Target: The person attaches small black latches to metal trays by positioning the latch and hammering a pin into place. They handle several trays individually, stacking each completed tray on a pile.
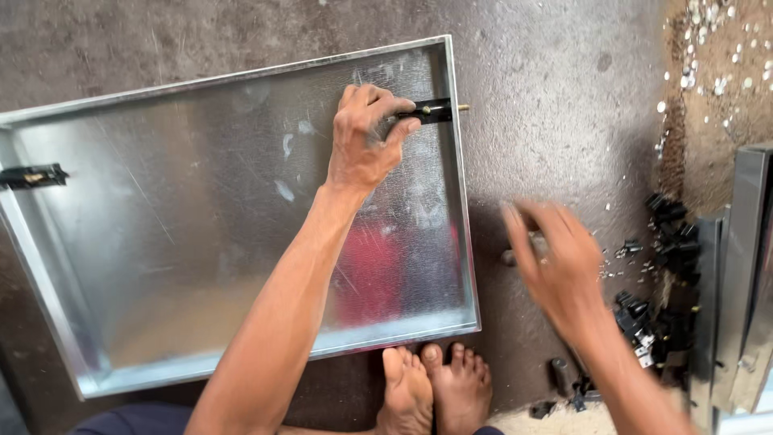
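1. While the left arm stretches forward and up across a shallow metal tray (pixel 201 234), the left hand (pixel 364 141) sits near the tray's upper right corner with its wrist bent slightly and the knuckles facing the camera.
2. Its grip is closed: the thumb and curled fingers pinch the near end of a small black latch (pixel 431 110) that lies against the inside of the tray's right wall.
3. A short brass-coloured pin (pixel 462 107) pokes out through that wall, just outside the rim, in line with the latch.
4. On the tray's left wall sits a second black latch (pixel 32 176), well apart from both hands.
5. Resting flat on a rough grey floor (pixel 555 89), the tray shows a blurred red reflection in its shiny bottom near the lower right.
6. To the right of the tray, the right hand (pixel 555 262) hangs over the floor, blurred by motion, its forearm coming in from the lower right corner.
7. Its grip is open, fingers spread and pointing up and left, with nothing visibly held.
8. Just under those fingers lies a small dark part (pixel 509 258) on the floor; whether they touch it cannot be told.
9. Further right, a heap of small black parts (pixel 664 274) lies beside upright metal sheets (pixel 737 266).
10. Two bare feet (pixel 435 391) rest on the floor, touching the tray's near edge.
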